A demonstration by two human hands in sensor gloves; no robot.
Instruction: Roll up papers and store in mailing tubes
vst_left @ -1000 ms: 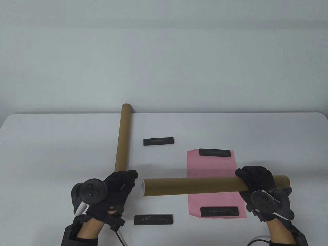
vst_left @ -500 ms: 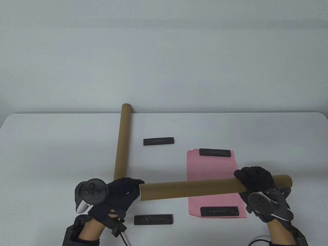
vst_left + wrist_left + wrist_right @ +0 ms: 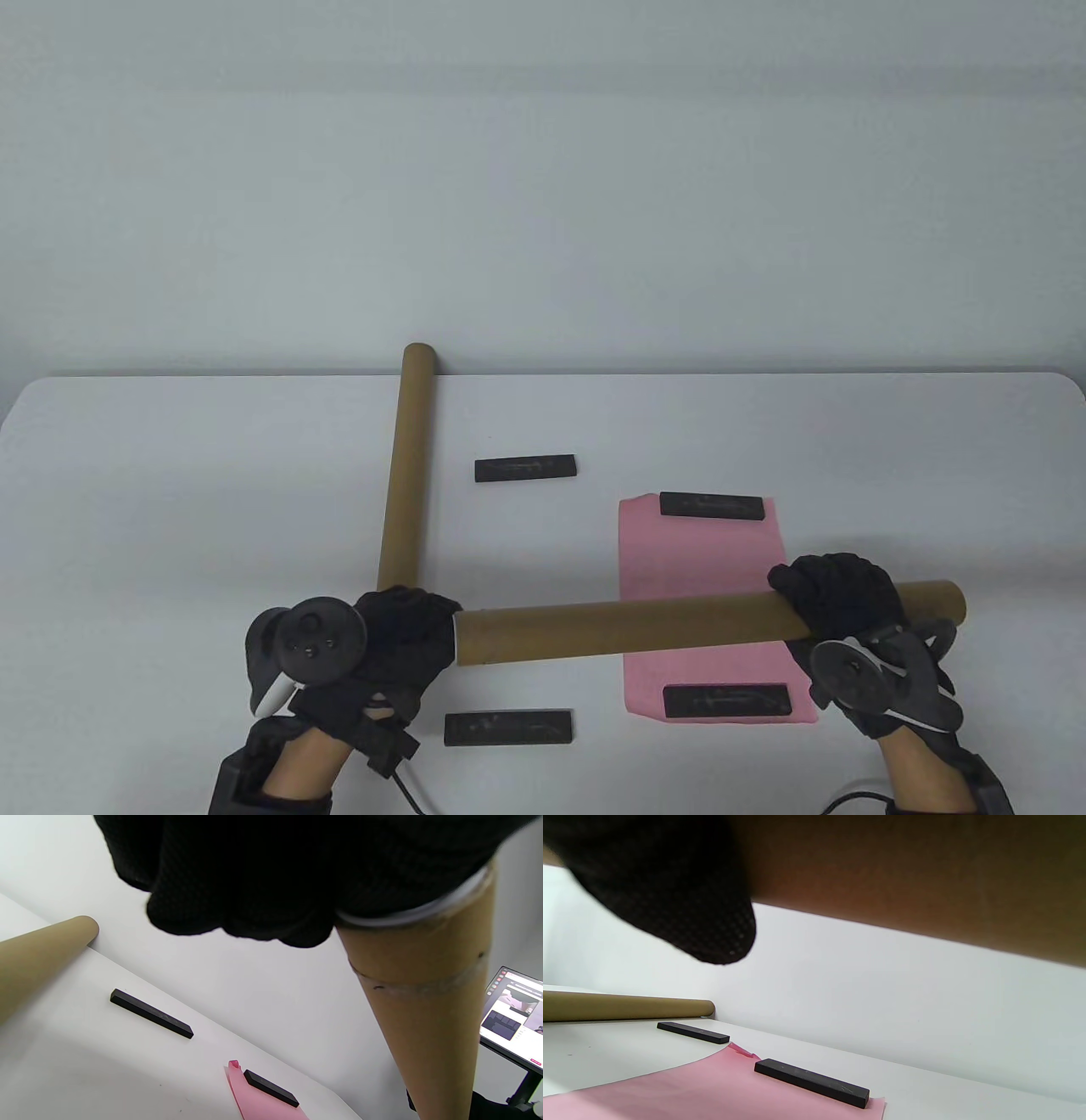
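Right hand (image 3: 840,594) grips brown tube (image 3: 628,628) | left hand (image 3: 399,645) cups its white-rimmed end

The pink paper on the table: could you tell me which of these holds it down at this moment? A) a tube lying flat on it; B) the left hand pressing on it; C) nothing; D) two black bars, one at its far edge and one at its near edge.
D: the pink paper lies flat with one black bar on its far edge and another black bar on its near edge.
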